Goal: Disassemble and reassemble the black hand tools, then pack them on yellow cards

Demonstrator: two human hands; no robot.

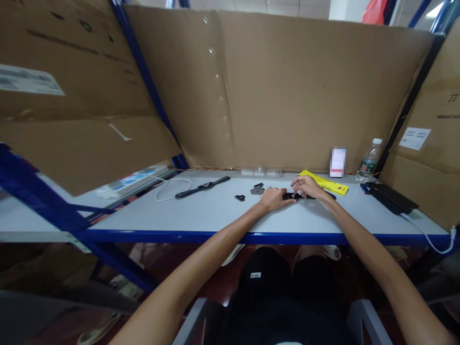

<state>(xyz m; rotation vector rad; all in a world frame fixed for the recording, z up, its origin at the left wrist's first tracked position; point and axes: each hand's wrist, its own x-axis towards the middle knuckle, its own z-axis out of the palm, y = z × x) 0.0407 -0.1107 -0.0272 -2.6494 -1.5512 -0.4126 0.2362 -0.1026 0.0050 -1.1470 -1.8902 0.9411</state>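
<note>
Black strip [290, 196] on the worktop [201, 215]: the left hand [273, 199] holds it down, while the right hand [306, 186] pinches its fingers narrowly over it, grip unclear. Dark pieces [240, 197] lie left, a yellow card [336, 185] behind.

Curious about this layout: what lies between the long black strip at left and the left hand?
The head view shows a small black piece, another black piece and a grey piece.

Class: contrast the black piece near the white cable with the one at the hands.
The free piece lies fully visible; the other piece is partly hidden by the left hand and right hand. The free piece slants; the other piece runs nearly crosswise. Both are black and slender.
</note>
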